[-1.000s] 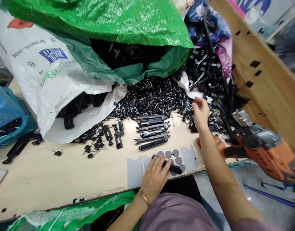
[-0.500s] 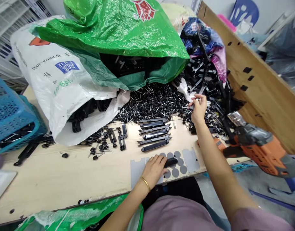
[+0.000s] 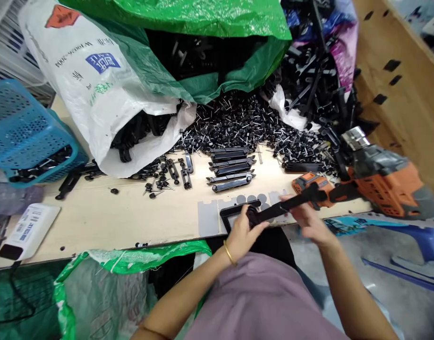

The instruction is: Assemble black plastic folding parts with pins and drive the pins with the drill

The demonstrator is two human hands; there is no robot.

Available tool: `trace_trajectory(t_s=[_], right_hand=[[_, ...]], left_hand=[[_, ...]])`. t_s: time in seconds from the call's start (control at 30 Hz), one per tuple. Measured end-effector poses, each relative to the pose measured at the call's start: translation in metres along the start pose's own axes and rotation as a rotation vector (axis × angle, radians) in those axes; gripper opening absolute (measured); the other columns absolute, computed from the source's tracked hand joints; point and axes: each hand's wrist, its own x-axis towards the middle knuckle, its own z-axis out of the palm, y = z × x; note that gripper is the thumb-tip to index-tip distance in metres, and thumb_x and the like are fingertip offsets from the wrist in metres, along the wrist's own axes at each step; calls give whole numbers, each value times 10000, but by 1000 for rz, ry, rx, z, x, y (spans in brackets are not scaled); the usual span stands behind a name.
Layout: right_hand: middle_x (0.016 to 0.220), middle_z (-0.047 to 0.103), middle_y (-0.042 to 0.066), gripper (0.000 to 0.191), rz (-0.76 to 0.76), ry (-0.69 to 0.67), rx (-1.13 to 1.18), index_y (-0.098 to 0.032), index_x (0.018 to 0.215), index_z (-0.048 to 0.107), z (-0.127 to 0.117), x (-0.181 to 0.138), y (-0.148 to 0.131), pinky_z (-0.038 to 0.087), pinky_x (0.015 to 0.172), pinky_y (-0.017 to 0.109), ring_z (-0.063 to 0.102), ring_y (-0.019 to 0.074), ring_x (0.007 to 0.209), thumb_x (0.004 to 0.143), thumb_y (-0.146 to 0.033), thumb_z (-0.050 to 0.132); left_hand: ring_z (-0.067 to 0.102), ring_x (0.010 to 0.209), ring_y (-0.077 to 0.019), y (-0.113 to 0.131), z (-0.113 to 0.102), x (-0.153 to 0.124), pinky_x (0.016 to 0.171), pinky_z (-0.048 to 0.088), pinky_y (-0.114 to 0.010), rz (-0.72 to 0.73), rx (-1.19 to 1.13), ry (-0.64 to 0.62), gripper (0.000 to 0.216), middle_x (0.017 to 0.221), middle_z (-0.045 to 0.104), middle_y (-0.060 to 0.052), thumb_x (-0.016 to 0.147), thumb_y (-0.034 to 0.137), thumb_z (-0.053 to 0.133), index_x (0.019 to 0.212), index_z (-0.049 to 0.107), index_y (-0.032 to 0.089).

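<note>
A long black bar-shaped part [image 3: 285, 204] slants up to the right over the table's front edge. My left hand [image 3: 242, 237], closed with thumb and fingers, grips its lower left end. Around its upper half is my right hand [image 3: 311, 223], with fingers partly behind the bar and blurred. Beside my left fingertips lies a black angled frame-like part [image 3: 228, 216] on grey sheet pieces [image 3: 208, 218], partly hidden by the hand. Farther back, several black slim assembled parts [image 3: 233, 169] lie in a stack of rows. A small spring [image 3: 259, 155] rests right of them.
Black knobs with metal pins [image 3: 231, 118] are heaped behind. An orange power drill [image 3: 387, 174] lies right, beside a wooden board [image 3: 376, 42]. Green [image 3: 202, 19] and white [image 3: 92, 89] sacks stand at the back. A blue basket [image 3: 29, 127] is left; an open green bag [image 3: 106, 293] hangs below.
My right hand has come back from the parts heap toward my left hand, and the long black part is now between them. The view has tilted downward.
</note>
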Motion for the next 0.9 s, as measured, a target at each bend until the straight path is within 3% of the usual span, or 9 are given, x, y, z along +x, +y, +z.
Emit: trace_trajectory(t_s=[0.1,0.2,0.3,0.37,0.43,0.57,0.67,0.9], right_hand=[[918,575,54,216,-84,109,-114,-214,760,601,27,9,13,456,759,330,543,196,857,746,-420,666],[762,567,27,296,-114,356,41,-201,596,503,39,21,13,446,694,298,535,158,735,829,-374,563],[734,624,36,365,-2,505,169,-193,530,483,37,36,12,463,702,287,573,152,714,829,-386,565],[796,675,59,382,97,507,235,-185,513,505,36,45,14,484,714,283,609,158,739,798,-417,606],[871,704,78,388,149,505,311,-180,511,515,40,52,17,504,747,288,641,171,791,768,-441,642],[923,720,100,419,191,487,470,-179,497,479,57,57,19,534,759,311,672,208,868,751,-460,658],[892,725,112,435,220,465,512,-177,490,464,68,60,18,555,710,321,688,226,832,740,-471,665],[827,725,136,351,191,501,442,-135,704,640,81,60,20,580,627,331,701,246,748,741,-483,663]], left_hand=[[618,867,-215,7,12,-1,744,508,-339,29,54,-87,453,945,627,-71,810,450,602,1134,463,165],[507,1154,-293,-8,-1,14,961,428,-463,193,374,-49,591,1209,552,-142,722,437,702,1191,467,164],[367,1319,-266,-38,-15,32,1085,313,-493,264,638,-35,421,1386,426,-166,843,241,563,1242,456,159],[459,1258,-211,-55,-18,37,1048,389,-423,251,630,-66,358,1348,483,-149,886,146,431,1243,457,158],[603,1076,-185,-61,-17,34,918,496,-358,181,531,-17,363,1215,597,-118,905,152,387,1265,429,174],[683,811,-192,-47,-11,13,714,535,-297,37,393,72,353,973,690,-65,904,182,423,1257,425,196],[688,811,-212,-35,-6,-1,691,535,-305,-8,394,67,353,974,689,-75,898,163,418,1250,430,182],[676,927,-230,-38,8,-16,764,563,-349,53,557,242,400,1154,638,-125,898,145,407,1295,366,167]])
